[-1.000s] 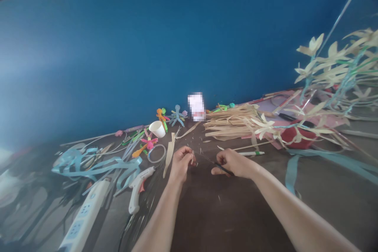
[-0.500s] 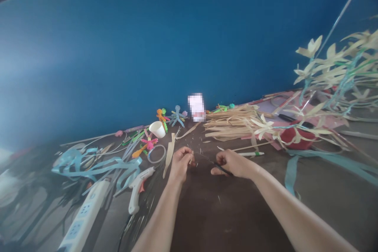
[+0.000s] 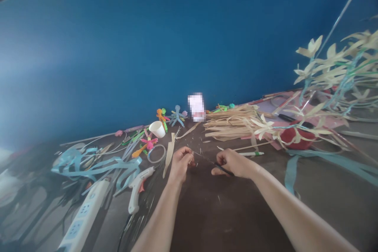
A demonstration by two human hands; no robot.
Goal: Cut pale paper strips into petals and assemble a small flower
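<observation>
My left hand [image 3: 181, 165] is closed in a pinch around a small pale strip [image 3: 190, 161], mostly hidden by the fingers. Through the handles of dark scissors [image 3: 210, 160] go the fingers of my right hand [image 3: 232, 164]; their blades point left and reach the left fingertips. Tiny pale clippings [image 3: 198, 145] lie scattered on the dark table [image 3: 220, 220] just beyond. Beside the left hand rests a long, dry, husk-like strip [image 3: 169, 155]. A white pen with a green band [image 3: 251, 154] lies past my right hand.
A bundle of tan dry strips [image 3: 227, 128] lies at back right, near pale husk flowers [image 3: 310, 49] and a red object [image 3: 297, 138]. To the left are a white glue gun [image 3: 136, 195], a power strip [image 3: 85, 212], blue ribbon [image 3: 97, 165], a paper cup [image 3: 157, 129] and a tape roll [image 3: 156, 160].
The scissor blades have come closer together, their tips now against the left fingertips. A pale bit that stuck up there no longer shows. Both hands have hardly moved.
</observation>
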